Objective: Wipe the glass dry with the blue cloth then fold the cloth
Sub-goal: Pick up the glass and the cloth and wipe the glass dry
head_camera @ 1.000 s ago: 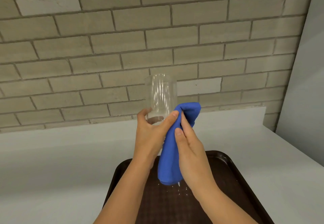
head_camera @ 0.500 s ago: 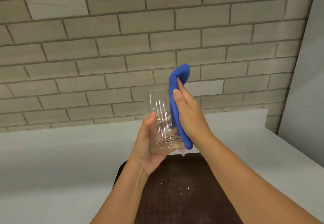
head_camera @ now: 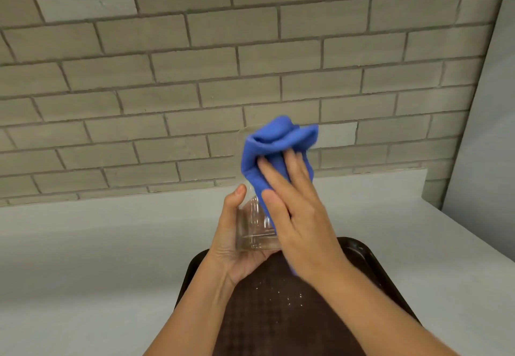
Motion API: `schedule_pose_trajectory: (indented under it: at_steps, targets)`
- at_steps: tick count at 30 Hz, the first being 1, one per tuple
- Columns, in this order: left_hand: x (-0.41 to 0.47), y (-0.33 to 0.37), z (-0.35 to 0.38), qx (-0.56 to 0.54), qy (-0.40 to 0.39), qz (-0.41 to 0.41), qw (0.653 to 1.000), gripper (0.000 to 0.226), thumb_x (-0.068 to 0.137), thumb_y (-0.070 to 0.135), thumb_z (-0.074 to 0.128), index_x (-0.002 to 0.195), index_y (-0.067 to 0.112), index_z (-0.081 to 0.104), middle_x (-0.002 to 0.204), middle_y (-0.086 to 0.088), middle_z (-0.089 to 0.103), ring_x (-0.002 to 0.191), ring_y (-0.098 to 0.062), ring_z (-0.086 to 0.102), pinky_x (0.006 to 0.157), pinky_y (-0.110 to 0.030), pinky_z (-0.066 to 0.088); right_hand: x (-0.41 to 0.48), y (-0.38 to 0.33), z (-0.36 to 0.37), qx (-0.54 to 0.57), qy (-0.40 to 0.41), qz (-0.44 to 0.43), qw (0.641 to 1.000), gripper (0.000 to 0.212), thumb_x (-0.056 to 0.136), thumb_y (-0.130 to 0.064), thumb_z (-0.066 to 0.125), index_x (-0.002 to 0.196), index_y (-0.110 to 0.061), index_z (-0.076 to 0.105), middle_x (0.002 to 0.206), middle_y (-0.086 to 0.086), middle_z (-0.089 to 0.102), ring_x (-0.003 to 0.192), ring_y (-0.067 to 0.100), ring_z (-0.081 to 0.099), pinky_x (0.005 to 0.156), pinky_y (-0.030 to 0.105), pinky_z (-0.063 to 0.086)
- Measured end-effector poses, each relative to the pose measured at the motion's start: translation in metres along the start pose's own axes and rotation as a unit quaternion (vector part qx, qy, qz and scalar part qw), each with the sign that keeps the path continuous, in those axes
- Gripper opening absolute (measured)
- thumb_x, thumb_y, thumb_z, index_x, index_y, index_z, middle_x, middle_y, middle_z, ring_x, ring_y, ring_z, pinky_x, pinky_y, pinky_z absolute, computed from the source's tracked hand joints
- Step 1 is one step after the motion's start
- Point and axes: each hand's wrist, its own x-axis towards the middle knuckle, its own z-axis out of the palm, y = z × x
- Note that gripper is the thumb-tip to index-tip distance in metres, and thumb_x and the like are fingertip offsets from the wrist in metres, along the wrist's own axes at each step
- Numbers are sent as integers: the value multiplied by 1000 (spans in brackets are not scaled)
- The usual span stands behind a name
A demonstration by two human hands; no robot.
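A clear drinking glass (head_camera: 252, 233) is held upright in the air above the tray. My left hand (head_camera: 232, 247) grips it around the base, thumb up along its left side. The blue cloth (head_camera: 274, 143) is bunched over the glass's rim and upper right side, hiding most of its top half. My right hand (head_camera: 298, 216) presses the cloth flat against the glass, fingers spread and pointing up.
A dark brown tray (head_camera: 359, 252) with a few water drops (head_camera: 289, 297) lies on the white counter (head_camera: 97, 244) right under my hands. A brick wall (head_camera: 195, 77) stands behind the counter, and a grey panel (head_camera: 487, 132) closes the right side.
The cloth has spread from the glass's right side over its rim. My right hand has shifted across the front of the glass. Both hands sit slightly lower and to the right.
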Motion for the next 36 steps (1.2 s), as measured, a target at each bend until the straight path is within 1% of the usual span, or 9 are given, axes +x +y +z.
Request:
schedule_pose_trajectory:
  at_steps: [6, 11, 16, 20, 24, 27, 29, 33, 36]
  targets:
    - [3, 2, -5, 10, 19, 2, 1000, 68, 48, 52, 78, 102, 11, 68, 92, -10, 74, 85, -25, 70, 71, -42, 58, 41, 8, -6, 156, 13, 136, 978, 44, 95, -31, 34, 138, -38, 25, 150, -16, 24, 138, 2, 21, 113, 23, 20]
    - [4, -8, -8, 73, 98, -14, 992, 86, 43, 56, 78, 113, 9, 62, 91, -10, 71, 80, -24, 67, 67, -36, 57, 11, 30, 1, 299, 42, 297, 906, 38, 90, -44, 40, 127, -46, 40, 123, -11, 54, 104, 11, 58, 91, 30, 47]
    - [11, -11, -7, 156, 185, 14, 970, 31, 59, 48, 70, 77, 22, 73, 68, -1, 73, 62, -16, 69, 57, -27, 56, -15, 46, 6, 417, 59, 428, 800, 39, 85, -50, 47, 110, -24, 60, 93, 15, 71, 87, 34, 69, 83, 53, 54]
    - [19, -9, 3, 296, 284, 47, 911, 58, 51, 62, 61, 95, 23, 62, 84, -2, 70, 72, -13, 67, 64, -25, 51, -11, 49, -1, 451, 77, 422, 782, 43, 88, -46, 43, 115, -16, 57, 97, 16, 69, 82, 30, 68, 73, 44, 57]
    - [23, 2, 12, 423, 332, 114, 836, 36, 74, 48, 62, 97, 22, 53, 88, 6, 61, 69, -2, 60, 56, -17, 47, -8, 47, -3, 454, 115, 433, 770, 40, 89, -43, 44, 112, -14, 58, 89, 14, 68, 65, 23, 70, 52, 33, 56]
    - [20, 4, 19, 523, 334, 133, 773, 39, 82, 47, 54, 114, 26, 50, 95, 9, 56, 87, -13, 55, 61, -15, 39, -9, 43, 0, 433, 129, 427, 783, 38, 90, -43, 42, 117, -19, 55, 99, 15, 66, 76, 27, 67, 62, 39, 58]
    - [16, 0, 22, 542, 328, 121, 765, 44, 87, 45, 47, 126, 25, 43, 112, 1, 58, 92, -12, 53, 60, -11, 35, -9, 39, 0, 387, 131, 398, 822, 35, 90, -43, 41, 121, -31, 52, 108, 11, 64, 85, 27, 65, 74, 44, 56]
    - [9, -7, 31, 497, 313, 69, 807, 73, 81, 55, 49, 140, 24, 20, 136, -2, 45, 102, -6, 48, 66, -13, 37, -12, 20, 4, 278, 95, 293, 910, 29, 92, -40, 38, 114, -59, 37, 124, -12, 55, 105, 5, 57, 90, 29, 49]
    - [5, -3, 30, 398, 303, 82, 862, 93, 54, 66, 60, 133, 28, 32, 114, 3, 58, 87, -4, 64, 60, -14, 48, -15, 9, 6, 256, 53, 233, 937, 34, 93, -37, 34, 122, -55, 32, 146, -15, 35, 131, 0, 35, 111, 31, 32]
